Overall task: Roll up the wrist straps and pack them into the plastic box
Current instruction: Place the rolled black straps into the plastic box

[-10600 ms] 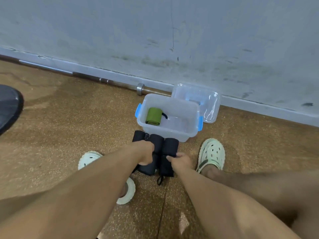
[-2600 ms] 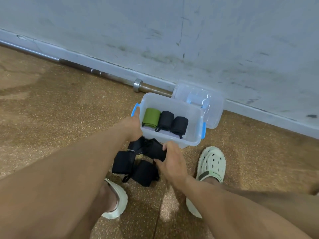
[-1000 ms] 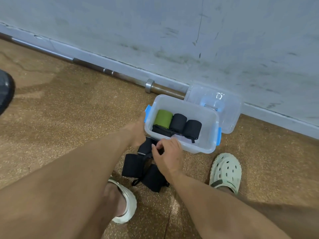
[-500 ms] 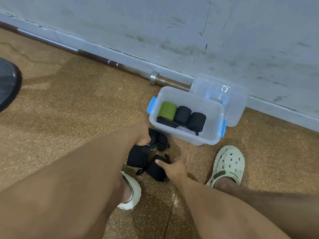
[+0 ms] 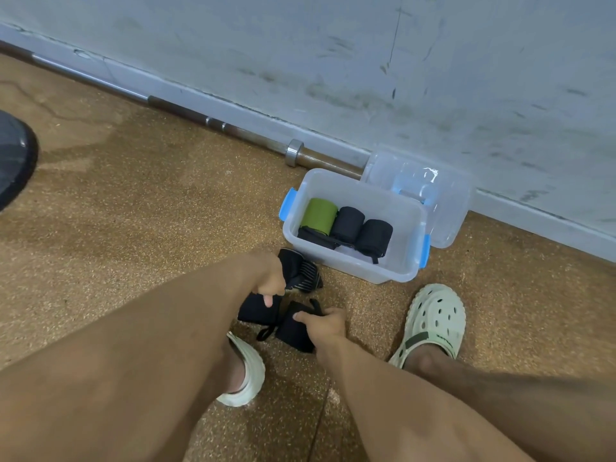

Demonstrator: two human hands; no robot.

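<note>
No legible writing. My right hand [image 5: 325, 325] grips a black strap roll [image 5: 295, 328]; my left hand [image 5: 271, 281] pinches a striped strap [image 5: 300, 273]. Plastic box [image 5: 350, 265] just beyond, open-topped.

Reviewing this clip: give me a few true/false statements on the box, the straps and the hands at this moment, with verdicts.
1. The plastic box holds one green roll and two dark rolls. True.
2. The lid is snapped onto the box. False: it lies off, behind the box by the wall.
3. The right hand grips a black strap on the floor. True.
4. The left hand is reaching into the box. False: it is down at the straps on the floor.
</note>
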